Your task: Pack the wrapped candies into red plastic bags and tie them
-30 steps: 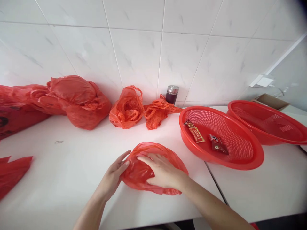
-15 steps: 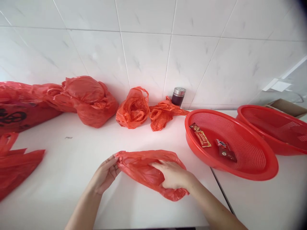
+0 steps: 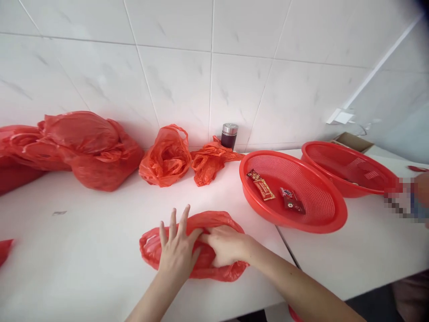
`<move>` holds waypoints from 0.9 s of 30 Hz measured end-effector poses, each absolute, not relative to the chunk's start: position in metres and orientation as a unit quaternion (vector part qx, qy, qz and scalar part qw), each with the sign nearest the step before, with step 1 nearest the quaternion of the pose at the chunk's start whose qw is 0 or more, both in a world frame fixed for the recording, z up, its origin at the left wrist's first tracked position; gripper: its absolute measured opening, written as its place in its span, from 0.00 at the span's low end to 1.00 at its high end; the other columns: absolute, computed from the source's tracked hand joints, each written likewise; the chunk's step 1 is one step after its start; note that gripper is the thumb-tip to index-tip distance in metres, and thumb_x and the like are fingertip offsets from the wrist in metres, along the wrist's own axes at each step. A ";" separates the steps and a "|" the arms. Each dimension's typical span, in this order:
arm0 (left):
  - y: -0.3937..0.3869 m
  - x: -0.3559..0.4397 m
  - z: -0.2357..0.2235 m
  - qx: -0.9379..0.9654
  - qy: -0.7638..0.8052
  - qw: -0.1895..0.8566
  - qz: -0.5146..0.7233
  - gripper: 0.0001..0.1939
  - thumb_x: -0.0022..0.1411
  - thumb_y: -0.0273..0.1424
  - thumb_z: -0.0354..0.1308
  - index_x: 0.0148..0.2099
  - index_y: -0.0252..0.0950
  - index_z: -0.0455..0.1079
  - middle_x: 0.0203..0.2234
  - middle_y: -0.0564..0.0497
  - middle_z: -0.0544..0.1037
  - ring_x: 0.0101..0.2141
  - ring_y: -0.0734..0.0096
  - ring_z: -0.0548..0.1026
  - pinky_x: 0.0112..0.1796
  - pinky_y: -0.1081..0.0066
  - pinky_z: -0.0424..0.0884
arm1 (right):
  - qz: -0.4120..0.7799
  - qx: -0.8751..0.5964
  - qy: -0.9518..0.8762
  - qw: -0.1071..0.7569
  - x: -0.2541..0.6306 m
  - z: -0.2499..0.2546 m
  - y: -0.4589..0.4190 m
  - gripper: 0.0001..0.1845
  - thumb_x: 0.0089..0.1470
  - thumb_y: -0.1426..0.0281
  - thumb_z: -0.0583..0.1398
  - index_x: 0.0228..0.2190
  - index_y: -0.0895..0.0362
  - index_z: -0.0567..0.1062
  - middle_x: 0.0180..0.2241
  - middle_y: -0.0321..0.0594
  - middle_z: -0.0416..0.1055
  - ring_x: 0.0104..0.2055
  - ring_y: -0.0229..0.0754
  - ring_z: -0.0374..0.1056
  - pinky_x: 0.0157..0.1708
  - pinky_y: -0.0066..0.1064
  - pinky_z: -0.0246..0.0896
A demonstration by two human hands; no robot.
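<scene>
A red plastic bag lies on the white table in front of me with its mouth spread wide. Over its left half is my left hand, open, its fingers spread and pointing away from me. The thumb reaches into the mouth beside my other hand. Dipped inside the bag is my right hand, open, with one finger stretched out to the left. Its other fingertips are partly hidden in the folds. The two hands nearly meet at the middle of the bag.
A red mesh basket holding several small snack packets stands to the right. Behind it is a second red basket. Along the tiled wall sit crumpled red bags, a full bag and a dark flask. A person's blurred hand shows far right.
My left hand has left the bag's left edge and come over its mouth, fingers spreading. My right hand stays inside. The view has turned right, bringing a person into sight.
</scene>
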State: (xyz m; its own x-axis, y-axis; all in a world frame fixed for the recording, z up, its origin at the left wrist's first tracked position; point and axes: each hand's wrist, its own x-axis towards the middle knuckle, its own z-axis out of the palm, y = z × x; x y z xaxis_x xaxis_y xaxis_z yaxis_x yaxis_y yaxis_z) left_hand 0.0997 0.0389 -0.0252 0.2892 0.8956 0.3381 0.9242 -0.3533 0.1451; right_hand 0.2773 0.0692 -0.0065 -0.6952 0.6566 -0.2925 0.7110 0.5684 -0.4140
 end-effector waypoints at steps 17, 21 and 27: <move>0.050 0.033 -0.013 -0.801 -0.540 -0.227 -0.124 0.28 0.57 0.24 0.50 0.57 0.55 0.70 0.68 0.56 0.51 0.53 0.56 0.72 0.41 0.68 0.75 | -0.279 0.452 0.832 -0.161 0.357 0.062 0.064 0.18 0.62 0.63 0.54 0.52 0.48 0.72 0.54 0.35 0.69 0.56 0.41 0.65 0.57 0.34 0.56; 0.043 0.043 -0.008 -0.768 -0.540 -0.296 -0.172 0.24 0.61 0.34 0.52 0.59 0.59 0.66 0.63 0.58 0.63 0.52 0.58 0.73 0.47 0.68 0.73 | -0.148 0.618 0.761 -0.132 0.407 0.081 0.129 0.23 0.65 0.62 0.48 0.60 0.47 0.61 0.57 0.40 0.65 0.58 0.44 0.62 0.56 0.37 0.56; 0.034 0.070 0.001 -0.670 -0.528 -0.417 -0.314 0.23 0.58 0.39 0.57 0.56 0.53 0.71 0.58 0.55 0.70 0.58 0.53 0.66 0.58 0.60 0.61 | -0.136 0.711 0.689 0.025 0.444 0.037 0.198 0.44 0.54 0.56 0.63 0.65 0.54 0.51 0.62 0.60 0.53 0.56 0.61 0.63 0.50 0.49 0.61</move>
